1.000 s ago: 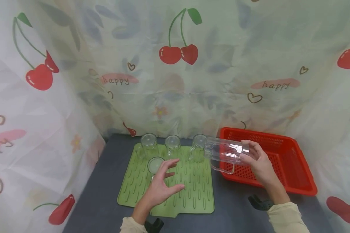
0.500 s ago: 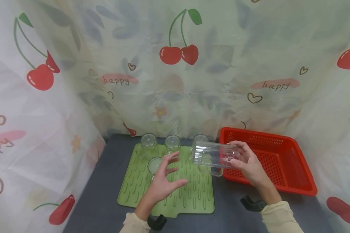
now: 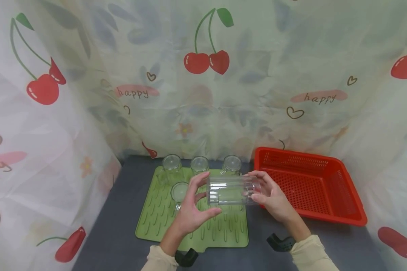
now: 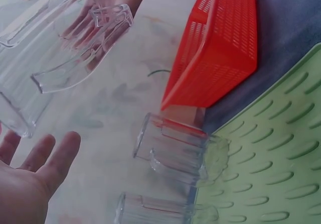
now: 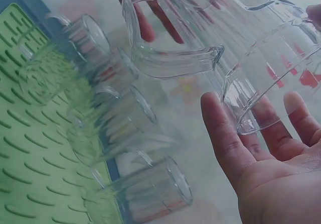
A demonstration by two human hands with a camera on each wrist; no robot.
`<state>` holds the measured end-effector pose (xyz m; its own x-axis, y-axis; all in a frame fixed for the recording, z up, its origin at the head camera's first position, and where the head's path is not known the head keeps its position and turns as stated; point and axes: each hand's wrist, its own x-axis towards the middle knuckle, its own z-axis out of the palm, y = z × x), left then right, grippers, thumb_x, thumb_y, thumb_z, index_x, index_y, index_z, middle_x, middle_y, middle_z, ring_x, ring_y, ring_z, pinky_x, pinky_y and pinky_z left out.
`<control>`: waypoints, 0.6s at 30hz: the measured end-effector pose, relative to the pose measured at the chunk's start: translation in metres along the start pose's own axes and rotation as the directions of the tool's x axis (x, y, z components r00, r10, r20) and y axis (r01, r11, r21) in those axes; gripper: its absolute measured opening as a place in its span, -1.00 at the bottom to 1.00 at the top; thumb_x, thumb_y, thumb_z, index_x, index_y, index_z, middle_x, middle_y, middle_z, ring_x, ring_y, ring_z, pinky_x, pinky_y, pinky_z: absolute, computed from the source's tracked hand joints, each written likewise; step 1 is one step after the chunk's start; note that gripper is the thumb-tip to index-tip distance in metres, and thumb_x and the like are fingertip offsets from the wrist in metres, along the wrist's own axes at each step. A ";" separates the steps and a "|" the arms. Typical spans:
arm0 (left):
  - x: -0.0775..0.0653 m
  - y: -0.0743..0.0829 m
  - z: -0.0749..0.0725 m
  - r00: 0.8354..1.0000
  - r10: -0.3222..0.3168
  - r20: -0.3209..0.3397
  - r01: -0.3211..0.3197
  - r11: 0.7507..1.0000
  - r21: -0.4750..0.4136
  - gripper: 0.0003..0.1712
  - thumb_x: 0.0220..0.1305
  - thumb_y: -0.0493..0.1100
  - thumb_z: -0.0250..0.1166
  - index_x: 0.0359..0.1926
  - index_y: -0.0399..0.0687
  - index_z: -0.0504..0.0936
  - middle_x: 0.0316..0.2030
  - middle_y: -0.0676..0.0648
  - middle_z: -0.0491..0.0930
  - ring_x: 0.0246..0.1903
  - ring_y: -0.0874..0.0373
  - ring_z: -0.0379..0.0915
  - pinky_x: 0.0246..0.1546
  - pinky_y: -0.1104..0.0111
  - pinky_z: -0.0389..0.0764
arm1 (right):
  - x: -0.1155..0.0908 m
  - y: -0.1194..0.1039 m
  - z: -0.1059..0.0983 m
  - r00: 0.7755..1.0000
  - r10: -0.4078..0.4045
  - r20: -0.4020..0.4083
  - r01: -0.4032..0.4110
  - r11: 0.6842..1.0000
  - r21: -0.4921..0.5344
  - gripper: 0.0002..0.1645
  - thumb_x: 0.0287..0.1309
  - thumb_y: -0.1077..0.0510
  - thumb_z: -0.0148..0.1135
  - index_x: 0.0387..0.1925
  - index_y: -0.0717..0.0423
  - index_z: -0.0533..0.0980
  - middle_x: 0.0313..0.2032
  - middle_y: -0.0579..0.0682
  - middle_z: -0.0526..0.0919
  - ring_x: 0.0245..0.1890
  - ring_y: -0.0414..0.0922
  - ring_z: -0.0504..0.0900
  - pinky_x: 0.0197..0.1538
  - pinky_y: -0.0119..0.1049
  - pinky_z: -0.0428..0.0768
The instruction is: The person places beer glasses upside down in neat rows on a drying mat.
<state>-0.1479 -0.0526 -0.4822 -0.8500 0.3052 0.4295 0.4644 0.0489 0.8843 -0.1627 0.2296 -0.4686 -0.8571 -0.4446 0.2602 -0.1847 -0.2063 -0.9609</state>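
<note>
A clear glass mug point(image 3: 228, 192) lies on its side in the air above the green ribbed mat point(image 3: 220, 233). My right hand point(image 3: 274, 201) grips one end of it, fingers on the far side and thumb nearer. Facing its other end is my left hand point(image 3: 190, 216), thumb and fingers spread apart. In the left wrist view its fingertips point(image 4: 70, 141) come close to the glass; contact cannot be made out. The mug's handle point(image 5: 175, 63) shows in the right wrist view. Several more glass mugs point(image 3: 172, 165) stand on the mat, apparently bottom up.
A red plastic basket point(image 3: 346, 188) with perforated walls stands right of the mat. Both sit on a dark grey tabletop point(image 3: 112, 233). A cherry-printed curtain point(image 3: 203, 98) hangs close behind the back row of mugs and along both sides.
My right hand has carried the mug leftward, from beside the basket to over the mat, bringing its end up to my left hand. The left hand has shifted slightly right.
</note>
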 end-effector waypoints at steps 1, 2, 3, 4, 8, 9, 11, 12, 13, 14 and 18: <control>0.000 0.000 0.001 1.000 0.000 -0.001 0.000 1.000 -0.006 0.17 0.01 -0.21 0.59 0.57 0.13 0.13 0.47 -0.04 0.17 0.34 -0.23 0.29 0.22 0.08 0.62 | 0.000 0.001 0.001 1.000 0.004 0.004 -0.004 1.000 0.011 -0.36 0.30 0.44 0.15 0.35 0.12 0.23 0.27 -0.07 0.51 0.23 -0.20 0.59 0.21 -0.27 0.68; 0.000 -0.001 0.001 1.000 -0.005 -0.001 0.004 1.000 -0.007 0.17 0.01 -0.21 0.59 0.57 0.14 0.12 0.46 -0.04 0.18 0.32 -0.21 0.30 0.20 0.07 0.64 | 0.000 0.002 0.003 1.000 0.010 0.007 -0.010 1.000 0.024 -0.35 0.30 0.44 0.16 0.35 0.12 0.23 0.27 -0.08 0.50 0.23 -0.19 0.59 0.21 -0.26 0.68; 0.000 -0.001 0.002 1.000 -0.007 0.001 0.007 1.000 -0.013 0.17 0.01 -0.21 0.59 0.57 0.15 0.12 0.45 -0.05 0.19 0.30 -0.17 0.32 0.19 0.06 0.65 | 0.000 0.004 0.004 1.000 0.015 0.009 -0.015 0.999 0.038 -0.35 0.29 0.44 0.17 0.35 0.11 0.22 0.27 -0.09 0.50 0.23 -0.19 0.59 0.20 -0.26 0.68; -0.001 -0.001 0.002 1.000 -0.008 0.003 0.008 1.000 -0.020 0.17 0.01 -0.22 0.59 0.57 0.15 0.12 0.44 -0.06 0.20 0.28 -0.15 0.34 0.16 0.04 0.67 | 0.000 0.005 0.005 1.000 0.017 0.014 -0.018 0.999 0.048 -0.34 0.29 0.44 0.17 0.35 0.11 0.22 0.27 -0.11 0.50 0.23 -0.20 0.59 0.20 -0.26 0.68; -0.002 -0.003 0.004 0.999 -0.036 0.020 0.037 0.998 -0.045 0.17 0.03 -0.25 0.58 0.57 0.24 0.11 0.41 -0.09 0.21 0.22 -0.19 0.39 0.07 0.06 0.73 | 0.001 0.012 0.009 0.999 0.016 0.035 -0.019 0.996 0.083 -0.36 0.31 0.42 0.18 0.35 0.12 0.23 0.28 -0.13 0.50 0.25 -0.22 0.57 0.21 -0.26 0.67; -0.003 -0.003 0.005 0.999 -0.047 0.023 0.049 0.997 -0.054 0.17 0.04 -0.24 0.57 0.57 0.25 0.11 0.40 -0.09 0.22 0.20 -0.20 0.41 0.03 0.09 0.75 | 0.001 0.013 0.010 0.999 0.016 0.039 -0.019 0.996 0.085 -0.37 0.32 0.41 0.18 0.35 0.12 0.23 0.28 -0.13 0.50 0.26 -0.22 0.57 0.22 -0.26 0.67; -0.004 -0.003 0.005 0.997 -0.065 0.028 0.067 0.995 -0.073 0.15 0.06 -0.24 0.56 0.57 0.24 0.11 0.39 -0.12 0.22 0.16 -0.23 0.44 -0.05 0.16 0.77 | 0.001 0.015 0.012 0.999 0.024 0.044 -0.028 0.996 0.089 -0.38 0.33 0.39 0.18 0.34 0.11 0.24 0.28 -0.13 0.50 0.26 -0.22 0.57 0.22 -0.26 0.67; -0.004 -0.003 0.006 0.997 -0.074 0.029 0.076 0.994 -0.083 0.15 0.06 -0.24 0.56 0.57 0.25 0.11 0.37 -0.13 0.23 0.14 -0.22 0.46 -0.07 0.18 0.78 | 0.001 0.015 0.013 0.999 0.031 0.045 -0.035 0.995 0.090 -0.38 0.33 0.38 0.19 0.34 0.12 0.24 0.28 -0.13 0.50 0.25 -0.22 0.57 0.22 -0.26 0.67; -0.004 -0.003 0.006 0.996 -0.083 0.031 0.086 0.991 -0.098 0.13 0.08 -0.24 0.55 0.57 0.25 0.11 0.36 -0.14 0.24 0.12 -0.18 0.47 -0.10 0.19 0.79 | 0.001 0.016 0.014 0.998 0.035 0.047 -0.040 0.995 0.093 -0.38 0.33 0.38 0.20 0.34 0.12 0.24 0.28 -0.13 0.50 0.25 -0.21 0.57 0.22 -0.26 0.67; -0.005 -0.003 0.007 0.996 -0.083 0.030 0.086 0.991 -0.107 0.12 0.09 -0.24 0.54 0.57 0.22 0.12 0.35 -0.15 0.24 0.12 -0.16 0.49 -0.11 0.22 0.79 | 0.001 0.017 0.015 0.998 0.036 0.052 -0.041 0.995 0.095 -0.38 0.33 0.37 0.20 0.35 0.13 0.23 0.28 -0.13 0.50 0.25 -0.21 0.57 0.22 -0.25 0.67; -0.006 -0.005 0.009 0.997 -0.062 0.034 0.067 0.987 -0.147 0.05 0.16 -0.29 0.49 0.56 0.16 0.12 0.37 -0.22 0.22 0.14 -0.24 0.50 -0.09 0.22 0.79 | 0.001 0.022 0.018 0.997 0.045 0.062 -0.052 0.992 0.117 -0.38 0.35 0.35 0.20 0.36 0.14 0.23 0.28 -0.11 0.50 0.26 -0.20 0.57 0.22 -0.23 0.67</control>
<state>-0.1430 -0.0465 -0.4911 -0.8683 0.3339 0.3669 0.3649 -0.0711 0.9283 -0.1590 0.2093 -0.4874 -0.8329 -0.5068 0.2224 -0.0826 -0.2836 -0.9554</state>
